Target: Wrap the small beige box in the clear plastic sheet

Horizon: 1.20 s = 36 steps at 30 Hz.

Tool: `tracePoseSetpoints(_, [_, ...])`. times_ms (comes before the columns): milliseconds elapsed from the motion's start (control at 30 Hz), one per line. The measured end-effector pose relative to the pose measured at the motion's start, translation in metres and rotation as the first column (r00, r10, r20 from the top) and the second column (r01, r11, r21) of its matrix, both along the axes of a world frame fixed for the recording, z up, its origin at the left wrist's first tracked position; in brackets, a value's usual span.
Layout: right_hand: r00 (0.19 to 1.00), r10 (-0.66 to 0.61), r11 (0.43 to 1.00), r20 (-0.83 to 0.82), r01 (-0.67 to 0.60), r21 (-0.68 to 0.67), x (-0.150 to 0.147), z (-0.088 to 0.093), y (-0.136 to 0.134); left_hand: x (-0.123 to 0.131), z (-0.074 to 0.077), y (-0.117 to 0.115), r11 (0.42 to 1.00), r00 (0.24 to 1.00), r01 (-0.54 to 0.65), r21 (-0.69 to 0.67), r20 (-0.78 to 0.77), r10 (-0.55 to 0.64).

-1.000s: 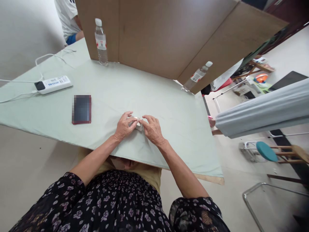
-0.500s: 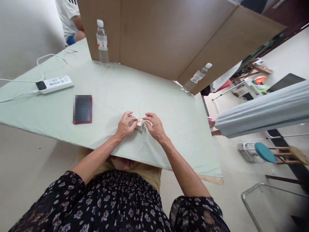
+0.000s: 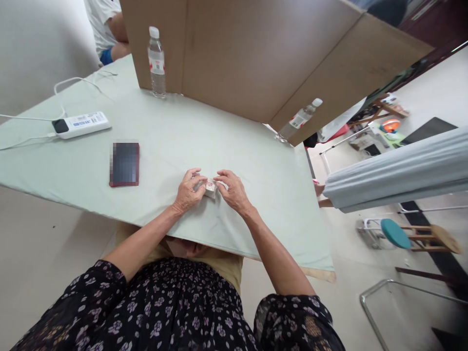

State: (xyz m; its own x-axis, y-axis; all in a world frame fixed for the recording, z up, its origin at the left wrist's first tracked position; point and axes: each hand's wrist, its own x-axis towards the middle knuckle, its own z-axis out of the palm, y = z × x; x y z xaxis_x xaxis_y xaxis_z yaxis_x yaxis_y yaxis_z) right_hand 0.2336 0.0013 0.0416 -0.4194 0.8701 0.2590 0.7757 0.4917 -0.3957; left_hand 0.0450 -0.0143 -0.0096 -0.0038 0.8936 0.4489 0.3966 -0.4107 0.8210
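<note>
A small whitish box point(image 3: 210, 189) with a reddish mark on its top sits on the pale green tablecloth, between my two hands. On its left side, my left hand point(image 3: 190, 190) grips it with thumb and bent fingers. My right hand point(image 3: 232, 189) pinches at its upper right edge, fingertips close together. What exactly lies between the right fingertips is too small to make out.
Left of my hands lies a dark tablet-like item with a red edge point(image 3: 125, 165), blurred out. A white power strip point(image 3: 83, 125) with cables is farther left. Water bottles point(image 3: 157, 68) point(image 3: 300, 119) stand by a large cardboard panel point(image 3: 234, 53). A person's sleeve point(image 3: 104, 22) shows behind.
The thin flared part at the box's right side has drawn in, and the top's reddish mark now shows. My right hand has shifted slightly left; the left hand stays at the box.
</note>
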Motion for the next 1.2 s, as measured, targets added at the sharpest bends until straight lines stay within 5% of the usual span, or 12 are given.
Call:
tracePoseSetpoints(700, [0.949, 0.076, 0.989, 0.306, -0.11, 0.095, -0.014, 0.017, 0.002, -0.001, -0.005, 0.003, 0.999, 0.994, -0.034, -0.027, -0.105, 0.031])
tracePoseSetpoints(967, [0.973, 0.027, 0.988, 0.229, -0.061, 0.142, -0.015, 0.011, 0.009, 0.001, -0.006, 0.001, 0.996, 0.985, -0.017, -0.09, -0.17, 0.002])
tracePoseSetpoints(1200, [0.983, 0.001, 0.989, 0.186, -0.028, 0.146, -0.014, 0.027, 0.027, 0.003, 0.002, 0.003, 0.98, 0.994, 0.1, -0.171, -0.028, -0.107])
